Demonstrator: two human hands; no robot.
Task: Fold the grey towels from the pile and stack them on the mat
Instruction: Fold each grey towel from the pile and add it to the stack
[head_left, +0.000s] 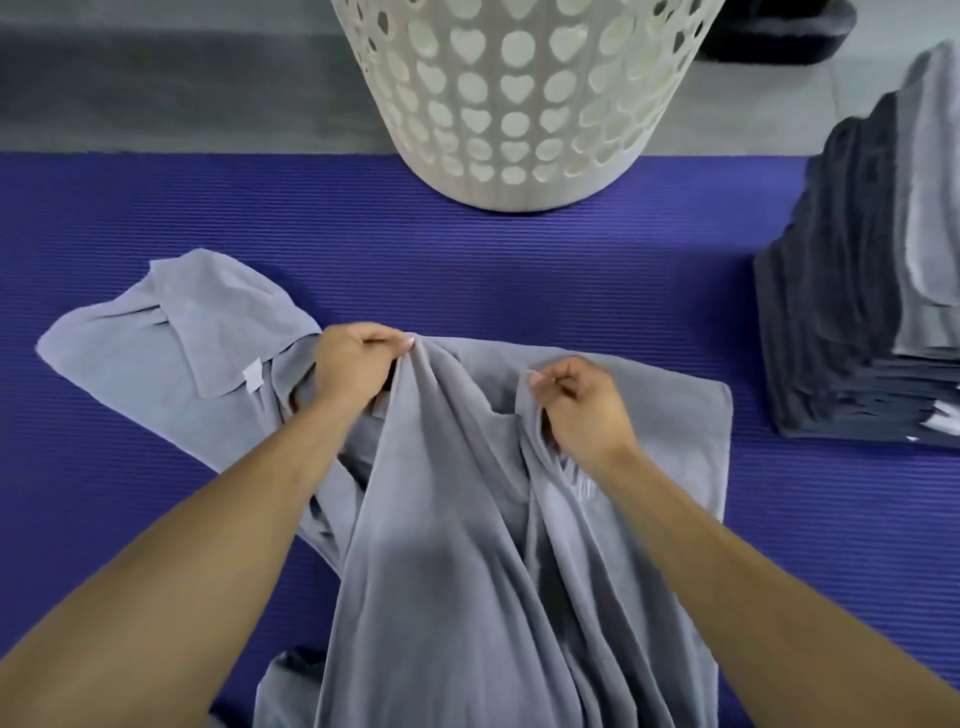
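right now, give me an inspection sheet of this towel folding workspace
surface: purple ribbed mat on a grey floor.
job's things: light grey towel rumpled, unfolded, draped toward the camera; stack of folded towels at the right, dark grey with lighter ones on top.
clutter: white perforated laundry basket standing on the mat's far edge.
grips: left hand and right hand each pinch a raised fold of the towel.
cables: nothing seen.
surroundings: dark object on the floor behind the basket, unclear what.
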